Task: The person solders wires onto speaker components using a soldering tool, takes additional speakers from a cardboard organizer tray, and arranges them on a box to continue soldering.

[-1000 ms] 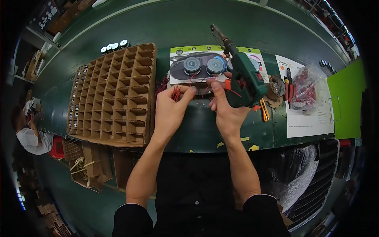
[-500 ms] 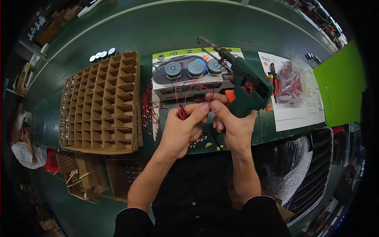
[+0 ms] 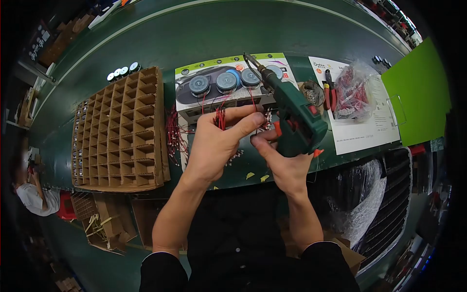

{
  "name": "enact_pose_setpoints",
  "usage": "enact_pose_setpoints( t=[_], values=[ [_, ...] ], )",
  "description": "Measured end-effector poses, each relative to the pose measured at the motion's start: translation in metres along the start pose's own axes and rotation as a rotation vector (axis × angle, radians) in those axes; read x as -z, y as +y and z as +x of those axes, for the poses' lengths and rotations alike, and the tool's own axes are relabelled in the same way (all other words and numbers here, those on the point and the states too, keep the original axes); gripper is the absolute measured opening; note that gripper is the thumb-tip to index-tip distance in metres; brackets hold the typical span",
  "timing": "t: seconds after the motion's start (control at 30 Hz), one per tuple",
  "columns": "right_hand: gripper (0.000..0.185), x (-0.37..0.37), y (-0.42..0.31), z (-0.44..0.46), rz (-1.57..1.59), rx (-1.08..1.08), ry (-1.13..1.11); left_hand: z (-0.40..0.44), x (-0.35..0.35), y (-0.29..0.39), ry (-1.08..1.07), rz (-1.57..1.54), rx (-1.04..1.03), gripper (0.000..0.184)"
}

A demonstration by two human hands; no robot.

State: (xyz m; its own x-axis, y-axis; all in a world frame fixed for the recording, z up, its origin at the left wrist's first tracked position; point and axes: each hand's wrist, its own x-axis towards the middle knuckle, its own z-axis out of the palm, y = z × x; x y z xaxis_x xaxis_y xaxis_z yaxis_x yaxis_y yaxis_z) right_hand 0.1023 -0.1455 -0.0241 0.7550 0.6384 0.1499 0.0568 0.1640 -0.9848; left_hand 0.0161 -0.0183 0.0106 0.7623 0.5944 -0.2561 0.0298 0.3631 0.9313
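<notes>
My left hand pinches a bundle of thin red and black wires, with thumb and forefinger together. A green soldering gun is in my right hand, its metal tip pointing up and left. The right thumb and forefinger are just apart from the left fingertips. Beyond the hands, three round grey parts sit on a printed box, and red wires run from them toward my left hand. More wires with pale ends show behind the fingers, partly hidden.
A divided cardboard tray stands left, beside loose red and black wires. To the right are red-handled cutters, a plastic bag of red wires, a paper sheet and a green board. Another person is at far left.
My right fingers have come away from the left fingertips, where both were pinching together. The soldering gun has shifted slightly down and left in view. My left hand still grips the wires.
</notes>
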Motion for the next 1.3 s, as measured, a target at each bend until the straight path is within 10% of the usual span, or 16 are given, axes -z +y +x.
enact_pose_setpoints(
  t=[0.57,1.1,1.17,1.3],
  values=[
    [0.029,0.022,-0.018,0.039,-0.059,0.102,-0.189,0.004,0.008,0.013,-0.151,0.692,-0.408,0.018],
    [0.058,0.017,-0.012,0.034,0.037,0.152,0.024,0.007,0.005,0.003,-0.071,0.461,-0.491,0.016],
    [0.008,0.019,-0.013,0.03,0.041,0.068,-0.009,0.007,0.005,0.0,-0.064,0.66,-0.678,0.013],
    [0.013,0.039,0.005,0.018,0.04,0.008,0.109,0.033,0.026,-0.003,0.081,0.876,-0.852,0.013]
  ],
)
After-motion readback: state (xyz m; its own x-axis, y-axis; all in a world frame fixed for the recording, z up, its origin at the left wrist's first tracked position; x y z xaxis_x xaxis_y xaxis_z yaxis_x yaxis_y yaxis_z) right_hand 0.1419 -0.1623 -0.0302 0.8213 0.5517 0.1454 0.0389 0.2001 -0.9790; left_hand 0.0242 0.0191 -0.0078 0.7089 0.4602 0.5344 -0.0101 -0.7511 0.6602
